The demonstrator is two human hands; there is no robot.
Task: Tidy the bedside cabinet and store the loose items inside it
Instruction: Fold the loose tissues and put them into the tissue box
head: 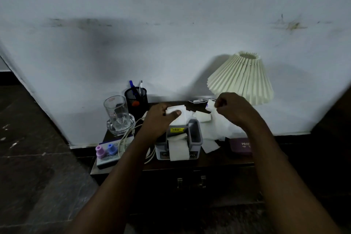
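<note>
The tidying had only just begun, by the look of it. The top of the dark bedside cabinet (pixel 218 164) was full of loose things, and its doors, with two metal handles (pixel 191 181) on the front, were shut. Nothing could be seen put away inside.

The left hand (pixel 161 118) was closed on a folded white tissue (pixel 175 112), with the thumb pressed on top of it. It held the tissue just above a grey tissue box (pixel 196 137). More tissue hung out of the front of that box. The right hand (pixel 230 107) was curled shut and pinched a small bit of white tissue (pixel 209 105) near the lamp. A messy pile of loose tissues (pixel 218 129) lay between the box and a purple box (pixel 240 146) at the right edge.

On the left stood a glass mug (pixel 116 114) on a glass dish, a black mesh pen cup (pixel 136 100) with pens in it, and a flat pack with a pink cap (pixel 100 151) and a blue cap (pixel 110 149) on it. A white cable (pixel 126 138) ran over that pack. A lamp with a folded cream shade (pixel 241 78) stood at the back right.

So the tissues were being picked up first. I think all the rest was still left to do: gather the tissues, open the cabinet, and put the loose things inside.
</note>
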